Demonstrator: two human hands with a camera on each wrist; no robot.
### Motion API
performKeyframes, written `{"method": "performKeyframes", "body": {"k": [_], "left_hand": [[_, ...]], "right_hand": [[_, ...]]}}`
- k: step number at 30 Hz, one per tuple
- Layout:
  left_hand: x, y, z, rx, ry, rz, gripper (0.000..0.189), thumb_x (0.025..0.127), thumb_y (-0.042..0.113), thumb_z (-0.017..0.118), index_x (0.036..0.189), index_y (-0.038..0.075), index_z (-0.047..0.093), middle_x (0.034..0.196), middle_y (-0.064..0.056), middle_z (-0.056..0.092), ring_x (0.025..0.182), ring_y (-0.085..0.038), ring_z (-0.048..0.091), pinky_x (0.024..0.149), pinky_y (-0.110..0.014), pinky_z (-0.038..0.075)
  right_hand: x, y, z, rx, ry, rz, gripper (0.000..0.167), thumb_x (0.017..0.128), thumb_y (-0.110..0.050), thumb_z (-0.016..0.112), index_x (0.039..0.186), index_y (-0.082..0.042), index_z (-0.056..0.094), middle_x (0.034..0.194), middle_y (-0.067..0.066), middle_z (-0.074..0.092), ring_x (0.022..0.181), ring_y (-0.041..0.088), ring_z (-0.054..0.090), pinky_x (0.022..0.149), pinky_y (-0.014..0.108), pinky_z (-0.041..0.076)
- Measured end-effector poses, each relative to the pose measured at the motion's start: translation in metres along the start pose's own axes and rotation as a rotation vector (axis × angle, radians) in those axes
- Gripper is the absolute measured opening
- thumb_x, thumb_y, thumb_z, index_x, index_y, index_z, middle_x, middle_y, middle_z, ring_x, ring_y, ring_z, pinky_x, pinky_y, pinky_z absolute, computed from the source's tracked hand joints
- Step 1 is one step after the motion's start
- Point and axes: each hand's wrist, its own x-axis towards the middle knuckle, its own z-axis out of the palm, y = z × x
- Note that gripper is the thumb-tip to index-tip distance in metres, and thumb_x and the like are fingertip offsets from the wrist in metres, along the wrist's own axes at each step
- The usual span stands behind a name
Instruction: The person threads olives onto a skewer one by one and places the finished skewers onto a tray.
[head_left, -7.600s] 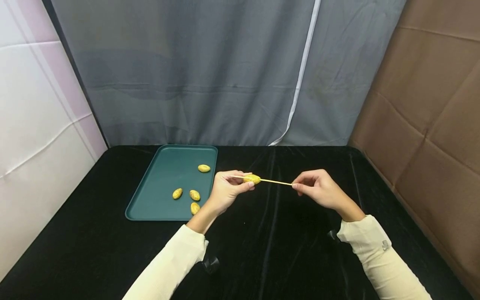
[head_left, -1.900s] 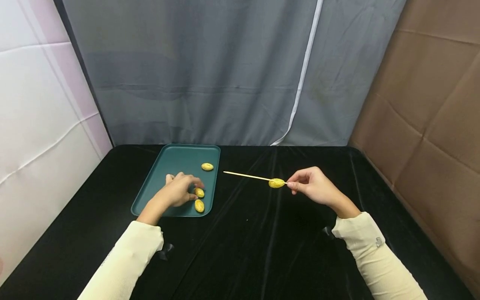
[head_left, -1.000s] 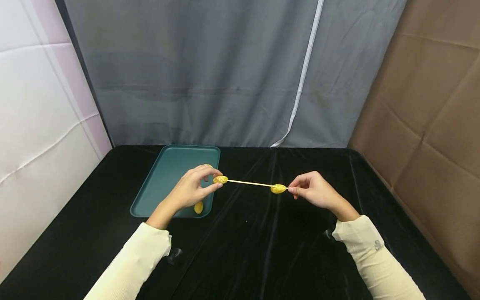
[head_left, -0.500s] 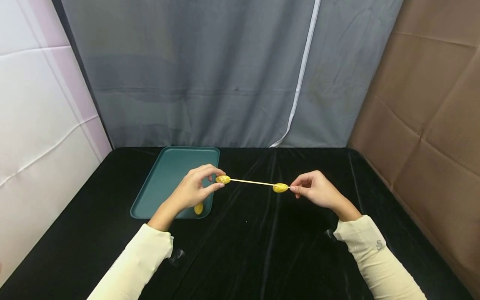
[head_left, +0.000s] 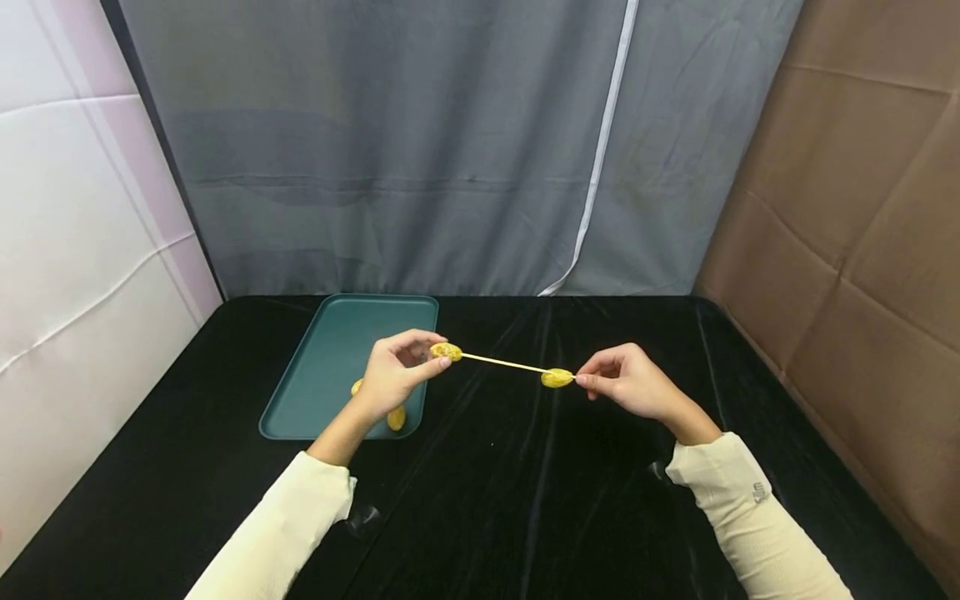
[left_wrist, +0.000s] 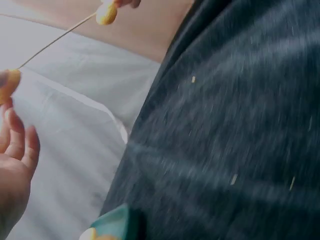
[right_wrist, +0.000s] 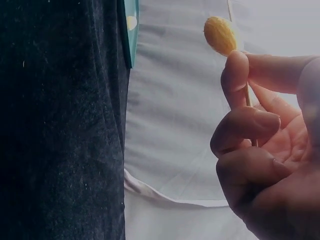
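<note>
My right hand (head_left: 633,383) pinches a thin bamboo skewer (head_left: 502,362) near its right end. One small yellow, egg-shaped fruit (head_left: 557,378) is threaded on it just left of those fingers; the right wrist view shows this fruit (right_wrist: 220,36) above the thumb and fingertip. Between thumb and fingers, my left hand (head_left: 393,371) holds a second yellow fruit (head_left: 446,352) at the skewer's other end. How deep the tip sits in that fruit I cannot tell. The skewer slants slightly down to the right, above the table.
A green tray (head_left: 322,358) lies at the left on the black-covered table (head_left: 480,517). Two more yellow fruits show on it, one near the front corner (head_left: 397,419) and one partly behind my left wrist (head_left: 356,387). A grey curtain (head_left: 390,150) hangs behind.
My left hand left the first fruit on the skewer, took another from the tray and brought it to the free end. Lately it has turned slightly; the right hand stays almost still.
</note>
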Motion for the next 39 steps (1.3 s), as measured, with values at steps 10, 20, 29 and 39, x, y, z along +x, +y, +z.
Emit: {"method": "performKeyframes", "body": {"k": [10,20,29,39], "left_hand": [[0.000,-0.005,0.016,-0.456,0.096,-0.019,0.023,0.086,-0.004,0.073,0.104,0.008,0.076,0.103,-0.004,0.075,0.086,-0.012,0.070,0.070,-0.024,0.059],[-0.002,-0.003,0.023,-0.449,0.118,-0.046,0.028,0.078,-0.008,0.078,0.094,0.015,0.079,0.092,0.000,0.075,0.081,-0.008,0.071,0.073,-0.023,0.059],[0.000,-0.004,0.028,-0.430,0.107,-0.030,0.025,0.075,0.000,0.084,0.095,0.015,0.080,0.092,0.001,0.076,0.083,-0.008,0.072,0.076,-0.023,0.058],[0.000,-0.005,0.032,-0.443,0.101,-0.022,0.025,0.074,0.003,0.085,0.092,0.020,0.080,0.093,0.002,0.075,0.083,-0.008,0.072,0.076,-0.022,0.058]], "right_hand": [[0.001,0.001,0.005,0.044,-0.007,-0.030,0.008,0.092,-0.003,0.068,0.088,0.002,0.073,0.070,0.005,0.065,0.062,0.013,0.060,0.053,0.023,0.043],[0.001,-0.002,0.007,0.036,-0.011,-0.028,0.008,0.092,-0.002,0.068,0.087,0.002,0.073,0.068,0.004,0.065,0.061,0.012,0.060,0.056,0.023,0.044],[0.003,-0.003,0.009,0.041,-0.021,-0.008,0.008,0.092,-0.004,0.068,0.088,0.001,0.073,0.069,0.006,0.064,0.064,0.032,0.061,0.055,0.023,0.042],[0.006,-0.005,0.010,0.037,-0.022,0.015,0.008,0.092,-0.004,0.068,0.088,0.002,0.073,0.069,0.005,0.063,0.061,0.013,0.056,0.051,0.022,0.040]]}}
